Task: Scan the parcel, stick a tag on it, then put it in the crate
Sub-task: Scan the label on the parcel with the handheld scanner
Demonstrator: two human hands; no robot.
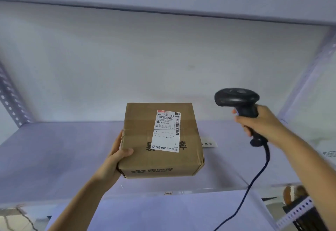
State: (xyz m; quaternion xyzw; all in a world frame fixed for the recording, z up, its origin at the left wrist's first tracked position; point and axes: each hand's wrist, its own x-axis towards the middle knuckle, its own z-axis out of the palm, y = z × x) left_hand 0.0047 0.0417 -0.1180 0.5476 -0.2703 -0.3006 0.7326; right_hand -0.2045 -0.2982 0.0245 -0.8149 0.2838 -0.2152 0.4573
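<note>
shelf (pixel 54 158): pale, metal-framed | on it: white paper label (pixel 207 143), flat

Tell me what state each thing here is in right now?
Parcel: taped shut, held up at its left side, label facing up.
Shipping label: stuck on the parcel's top, barcodes showing.
Scanner: gripped by its handle, raised to the right of the parcel, clear of it.
Scanner cable: hanging loose from the handle.
Left hand: gripping the parcel.
Right hand: closed round the scanner.
Shelf: bare where visible.
</note>
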